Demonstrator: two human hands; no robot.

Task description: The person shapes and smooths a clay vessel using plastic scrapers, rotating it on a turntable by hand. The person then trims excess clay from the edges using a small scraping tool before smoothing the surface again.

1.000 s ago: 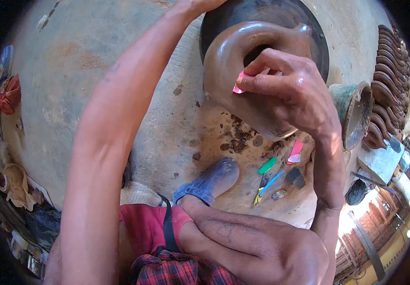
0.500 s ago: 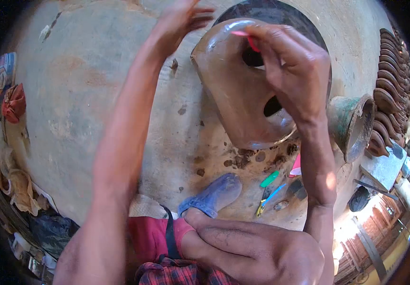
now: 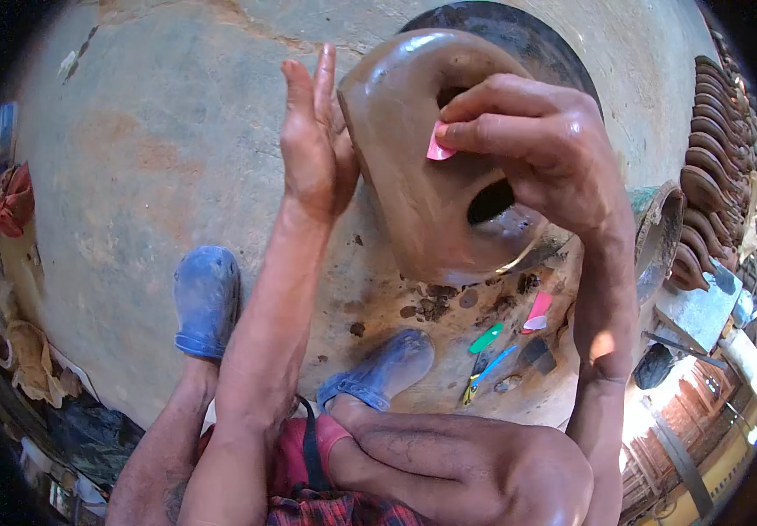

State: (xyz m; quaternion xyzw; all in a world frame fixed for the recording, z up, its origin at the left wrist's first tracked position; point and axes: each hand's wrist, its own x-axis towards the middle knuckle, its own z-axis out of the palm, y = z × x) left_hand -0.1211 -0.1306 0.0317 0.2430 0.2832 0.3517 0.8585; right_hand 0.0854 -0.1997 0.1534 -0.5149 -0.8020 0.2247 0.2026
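While the right hand (image 3: 543, 142) pinches a pink strip (image 3: 439, 145) over the clay piece (image 3: 400, 188), the left hand (image 3: 312, 159), its grip unclosed, is at the edge.

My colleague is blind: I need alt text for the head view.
The right hand pinches a pink scrap at a glossy brown form with dark openings, the left hand beside it. Small coloured pieces lie on the floor.

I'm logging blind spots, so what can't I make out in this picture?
All in the head view:
Thin pink piece: pinched part, hidden by the right hand.
Round black disc: lower part, covered by the shiny brown clay form.
Round greenish vessel: left side, behind the right forearm.
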